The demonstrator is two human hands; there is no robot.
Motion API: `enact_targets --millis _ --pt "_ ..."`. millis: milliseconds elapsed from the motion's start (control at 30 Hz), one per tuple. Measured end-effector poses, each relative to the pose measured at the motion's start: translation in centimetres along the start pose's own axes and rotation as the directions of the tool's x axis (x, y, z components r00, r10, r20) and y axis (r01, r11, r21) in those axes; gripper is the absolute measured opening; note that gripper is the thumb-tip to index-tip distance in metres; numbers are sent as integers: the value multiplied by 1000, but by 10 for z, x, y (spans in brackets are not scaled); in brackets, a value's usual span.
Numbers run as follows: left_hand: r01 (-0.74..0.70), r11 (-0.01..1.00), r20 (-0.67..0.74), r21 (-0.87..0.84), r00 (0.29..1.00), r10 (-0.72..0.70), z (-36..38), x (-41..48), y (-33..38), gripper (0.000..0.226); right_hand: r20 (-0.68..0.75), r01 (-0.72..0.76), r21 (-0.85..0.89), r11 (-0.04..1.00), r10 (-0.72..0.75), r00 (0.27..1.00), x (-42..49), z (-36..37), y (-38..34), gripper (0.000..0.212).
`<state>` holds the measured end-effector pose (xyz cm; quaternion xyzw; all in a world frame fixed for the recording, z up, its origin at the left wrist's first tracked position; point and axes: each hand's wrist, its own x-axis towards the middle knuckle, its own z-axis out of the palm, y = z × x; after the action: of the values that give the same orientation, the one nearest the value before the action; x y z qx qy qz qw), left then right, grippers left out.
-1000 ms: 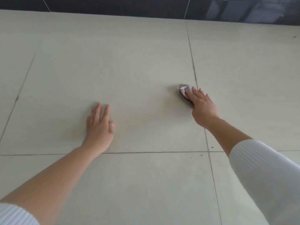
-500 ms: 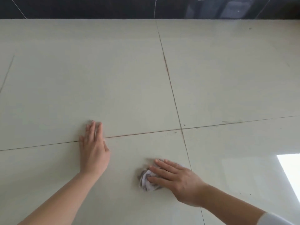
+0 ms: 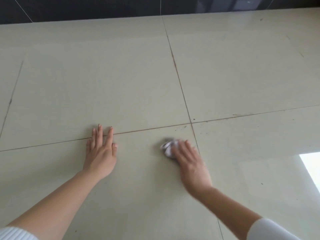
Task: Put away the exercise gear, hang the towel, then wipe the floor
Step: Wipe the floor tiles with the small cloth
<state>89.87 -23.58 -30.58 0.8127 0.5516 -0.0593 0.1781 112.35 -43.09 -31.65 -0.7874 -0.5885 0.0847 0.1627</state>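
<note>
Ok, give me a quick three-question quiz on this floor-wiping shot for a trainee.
1. True or false: the left hand lies flat on the pale tiled floor.
2. Which presses the crumpled white cloth? A: left hand. B: right hand.
3. What does the left hand reach across?
Key: 1 true; 2 B; 3 the brown grout line.

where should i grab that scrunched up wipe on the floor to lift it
Pinch the bunched folds of the wipe that stick out left of the right hand, coming from above and from the left. It sits as a raised wad on the floor, so the folds should offer purchase; the hand covers its right part.
</note>
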Motion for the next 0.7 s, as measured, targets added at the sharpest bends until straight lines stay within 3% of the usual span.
enact_targets --millis 67,100,133,167,200,233,267,333,367,433,467,533,600,667,700 --pt "11 1000 11 2 1000 -11 0 1 1 57 21 264 2 964 -264 964 -39 17 -33 58" --pt "15 1000 22 2 1000 -15 -1 1 1 58 83 428 -15 904 -426 901 -52 25 -53 54" --pt "20 1000 35 1 999 -20 -1 1 0 58 127 630 -98 771 -618 776 -63 36 -67 51" --pt "25 1000 48 -1 999 -25 -2 1 -1 58 82 765 -114 634 -762 643 -75 45 -80 47" --pt "28 1000 60 -4 998 -28 -3 0 -2 58 -8 874 2 487 -874 487 -84 49 -83 46" --pt "28 1000 67 -6 997 -28 -4 -1 -4 58 66 892 -62 447 -890 451 -87 45 -80 45" --pt "28 1000 70 -8 997 -28 -4 -2 -5 58 387 892 -68 448 -812 437 -80 33 -65 44" --pt "35 999 71 -16 997 -33 -4 -8 -8 60 332 816 -13 578 -767 549 -54 13 -29 56" --pt "41 999 73 -18 997 -39 -5 -12 -11 61 290 717 31 697 -692 660 -37 3 -10 65" --pt "52 999 82 -10 995 -51 -8 -20 -18 64 167 426 23 904 -424 890 17 -7 8 75" --pt "54 999 86 -1 995 -54 -9 -24 -24 65 147 240 24 970 -241 959 44 -12 16 76" --pt "71 997 99 16 992 -72 -13 -32 -38 69 124 -57 23 998 54 991 87 -23 23 76" --pt "118 993 112 28 986 -121 -18 -40 -54 75 128 -257 0 966 255 958 111 -27 20 75" --pt "171 984 129 38 976 -175 -23 -49 -70 81 123 -296 -6 955 294 948 118 -15 -4 74" --pt "191 981 132 35 972 -194 -23 -52 -77 85 113 -227 -4 974 226 968 115 -5 -21 74"
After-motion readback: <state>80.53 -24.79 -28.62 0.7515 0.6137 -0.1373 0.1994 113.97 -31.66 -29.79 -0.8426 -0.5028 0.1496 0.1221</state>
